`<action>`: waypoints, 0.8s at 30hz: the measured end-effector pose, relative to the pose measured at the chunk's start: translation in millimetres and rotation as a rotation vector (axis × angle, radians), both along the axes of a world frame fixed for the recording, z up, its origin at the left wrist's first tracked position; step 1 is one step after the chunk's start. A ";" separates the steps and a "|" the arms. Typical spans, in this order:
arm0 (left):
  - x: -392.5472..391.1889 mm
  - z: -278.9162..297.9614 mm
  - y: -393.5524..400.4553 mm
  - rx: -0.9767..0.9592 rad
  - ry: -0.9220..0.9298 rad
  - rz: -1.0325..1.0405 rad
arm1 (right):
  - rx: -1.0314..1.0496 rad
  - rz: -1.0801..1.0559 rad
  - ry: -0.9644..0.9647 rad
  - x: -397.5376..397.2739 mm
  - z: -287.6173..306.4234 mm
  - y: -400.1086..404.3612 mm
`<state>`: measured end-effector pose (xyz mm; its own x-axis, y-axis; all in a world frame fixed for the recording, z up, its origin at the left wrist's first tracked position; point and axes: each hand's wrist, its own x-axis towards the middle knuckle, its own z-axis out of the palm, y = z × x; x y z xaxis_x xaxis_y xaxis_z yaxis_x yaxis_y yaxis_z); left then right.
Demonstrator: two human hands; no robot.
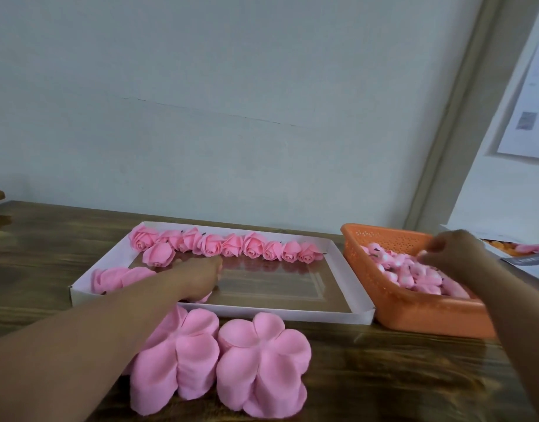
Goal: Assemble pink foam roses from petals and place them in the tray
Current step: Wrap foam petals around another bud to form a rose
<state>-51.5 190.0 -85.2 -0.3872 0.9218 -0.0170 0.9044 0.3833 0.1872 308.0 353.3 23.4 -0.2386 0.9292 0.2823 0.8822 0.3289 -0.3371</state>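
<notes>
My left hand reaches into the white tray, its grip unclear, while my blurred right hand hovers over the orange basket, grip unclear too.

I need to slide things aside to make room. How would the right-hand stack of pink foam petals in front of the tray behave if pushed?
The right-hand stack of pink foam petals is tall, loose-layered foam, so it probably weighs little, squashes readily and may shear or topple rather than slide whole across the wooden table.
</notes>
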 end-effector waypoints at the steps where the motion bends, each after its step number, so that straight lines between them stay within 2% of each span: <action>1: 0.1 0.4 0.1 -0.004 0.006 0.000 | -0.125 -0.029 -0.224 6.1 0.3 17.8; 3: 0.2 1.3 0.2 -0.014 0.008 0.002 | -0.359 -0.047 -0.487 17.6 -7.5 39.2; 6: 0.5 2.0 0.8 -0.031 -0.015 0.011 | -0.362 0.016 -0.662 25.7 -19.6 50.9; 14: 3.8 4.2 2.3 -0.117 0.080 0.024 | -0.310 0.127 -0.611 1.5 -24.1 39.1; 18: 5.2 4.4 3.0 -0.086 0.116 0.028 | -0.289 0.073 -0.614 2.1 -29.0 46.8; 24: 8.0 3.2 2.2 -0.115 0.172 0.047 | -0.357 0.021 -0.405 -1.0 -36.9 54.0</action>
